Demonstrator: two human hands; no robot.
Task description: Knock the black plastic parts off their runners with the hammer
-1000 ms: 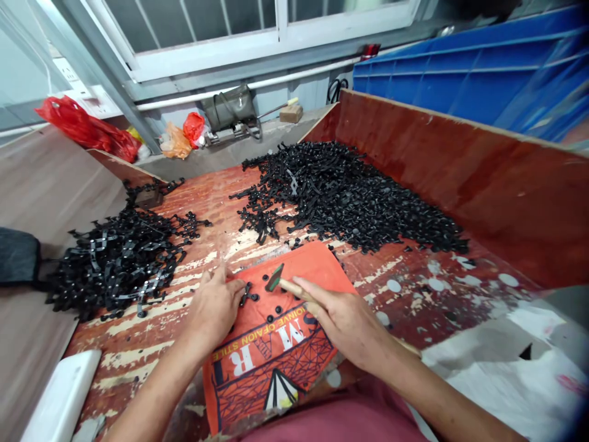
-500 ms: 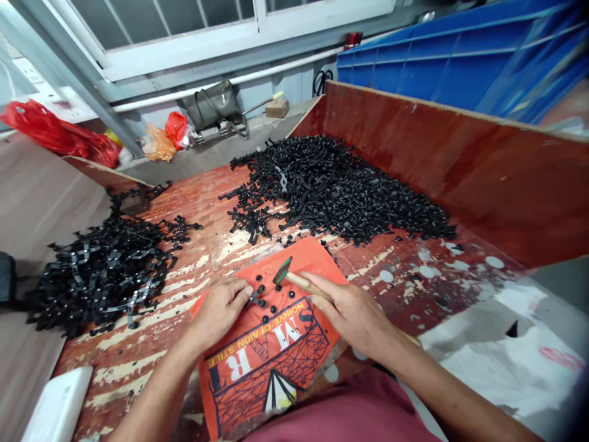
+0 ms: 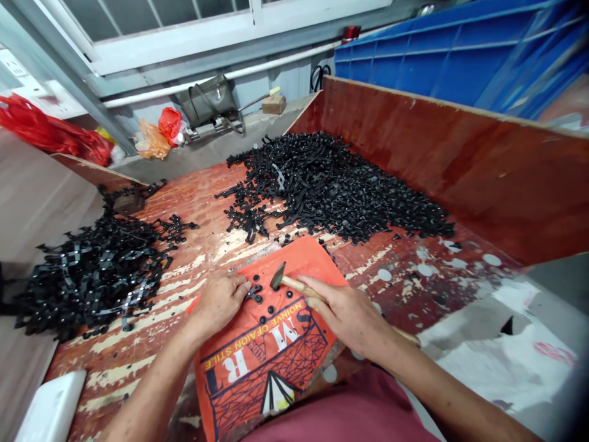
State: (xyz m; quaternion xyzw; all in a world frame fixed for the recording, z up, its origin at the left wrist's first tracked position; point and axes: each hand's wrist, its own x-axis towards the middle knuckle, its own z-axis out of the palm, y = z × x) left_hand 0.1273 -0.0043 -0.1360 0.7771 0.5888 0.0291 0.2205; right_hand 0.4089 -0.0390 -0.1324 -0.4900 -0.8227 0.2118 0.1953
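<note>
Right hand wraps closed around the wooden handle of a small hammer, fingers curled over the shaft, thumb along the top. The hammer's dark green head points away from the person and sits just above the orange cloth, close to the loose black pieces there; can't tell if it touches the cloth.

Left hand lies palm down on the left part of the orange cloth, fingers half bent. Its fingertips pinch or press a small black plastic part against the cloth; grip is nearly closed, the part partly hidden under the fingers. A few round black caps lie scattered on the cloth just beside that part, between the two hands.

Orange cloth with printed letters lies on the near middle of the worn red tabletop, hanging over the near edge toward the person's lap.

Big pile of black plastic parts fills the far middle of the tabletop, up against the red wooden side wall on the right. Second pile of black strips sits at the left edge, well apart from the hands. White object at the near left corner. Blue crates behind the side wall.
</note>
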